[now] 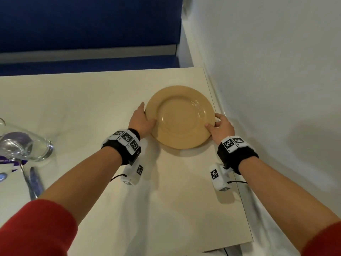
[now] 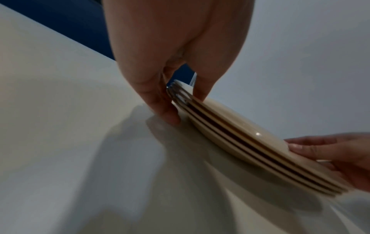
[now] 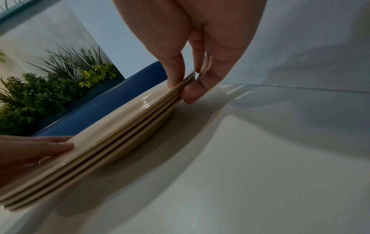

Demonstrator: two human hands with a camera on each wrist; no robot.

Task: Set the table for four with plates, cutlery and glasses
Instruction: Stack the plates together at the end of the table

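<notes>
A stack of several tan plates (image 1: 180,117) is at the far right of the cream table (image 1: 92,108); whether it touches the top or hangs just above it I cannot tell. My left hand (image 1: 146,115) pinches the stack's left rim, thumb on top and fingers along the edge. My right hand (image 1: 217,123) grips the right rim, thumb on top and fingers curled beneath. The left wrist view shows my left hand (image 2: 186,109) at the stacked plates (image 2: 250,142). In the right wrist view my right hand (image 3: 183,90) is at the plates (image 3: 112,142).
A clear glass (image 1: 25,145) is at the left edge, with a fork (image 1: 25,180) and a knife (image 1: 36,180) in front of it. The table's right edge (image 1: 214,100) runs beside a white wall. A blue bench (image 1: 88,34) is behind, with plants (image 3: 50,88) beyond.
</notes>
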